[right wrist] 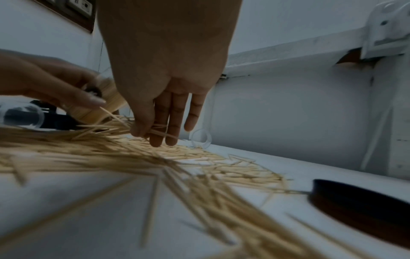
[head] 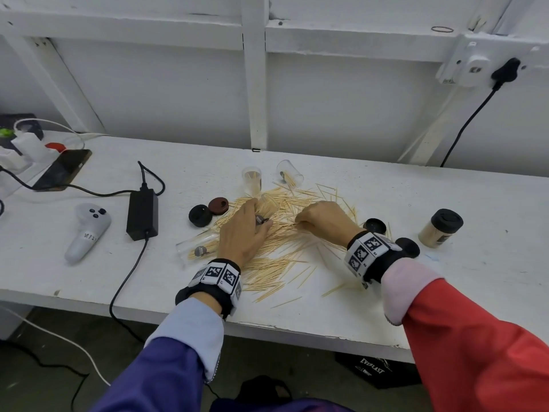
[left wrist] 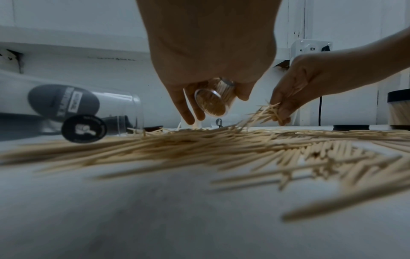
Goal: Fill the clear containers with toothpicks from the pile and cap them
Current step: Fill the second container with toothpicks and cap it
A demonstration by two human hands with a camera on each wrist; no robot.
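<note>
- My left hand tilts a clear container over the toothpick pile on the white bench, fingers wrapped round it; it looks nearly full.
- My right hand gathers from the pile, fingers pinched on a small bunch of toothpicks.
- Filling is under way, I judge: one capped container stands at right, others lie unfilled, loose caps nearby.
- Next, the bunch needs aligning with the container's mouth before sliding in.
</note>
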